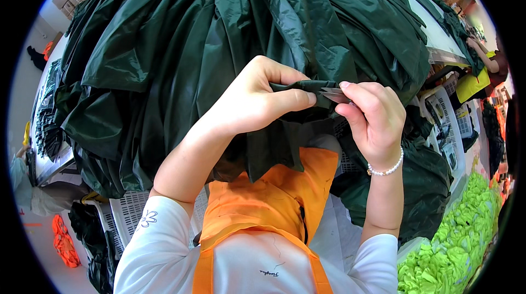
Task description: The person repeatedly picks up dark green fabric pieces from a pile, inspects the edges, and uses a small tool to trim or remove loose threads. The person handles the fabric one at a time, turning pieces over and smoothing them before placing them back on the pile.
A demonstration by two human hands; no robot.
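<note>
Over the table in front of me spreads a large heap of dark green, shiny fabric (219,26). My left hand (257,97) pinches a folded edge of this fabric between thumb and fingers, just above my lap. Close beside it, my right hand (375,110) is closed on a small pair of metal thread snips (335,95). Their pointed blades face left, at the fabric edge by my left thumb. Whether the blades touch the cloth I cannot tell. Most of the snips' body is hidden inside my fingers.
White plastic baskets (130,212) stand low at the left, with another basket (452,135) at the right. Bright yellow-green fabric (455,239) is piled at lower right. An orange bundle (66,242) lies on the floor at left. Another person (496,64) works at the far right.
</note>
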